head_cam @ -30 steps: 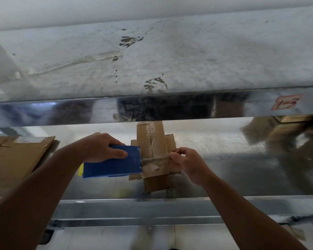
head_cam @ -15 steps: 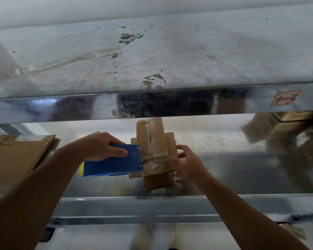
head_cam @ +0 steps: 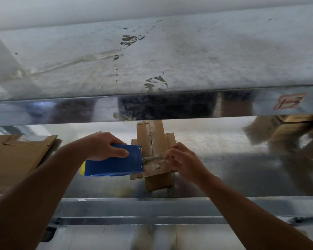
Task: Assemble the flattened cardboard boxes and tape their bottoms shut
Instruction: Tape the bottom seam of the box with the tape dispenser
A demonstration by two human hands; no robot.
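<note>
Small taped cardboard box [head_cam: 153, 141], seemingly upright.

Looking like a packing station in a warehouse or factory, not a home. Working between two tiers of bare galvanised steel: a scuffed shelf [head_cam: 206, 56] above, carrying tape scraps [head_cam: 101, 55] and dark smears, and a shiny bench [head_cam: 215, 152] below. Bearing a handwritten label [head_cam: 289, 101] reading 1-3 on the shelf's front edge. Keeping flat cardboard [head_cam: 16, 156] lying at the left and blurred cartons [head_cam: 300, 118] at the far right. Sealing a small box [head_cam: 157, 136] with clear tape [head_cam: 154, 157] from a blue dispenser [head_cam: 114, 164].
</note>
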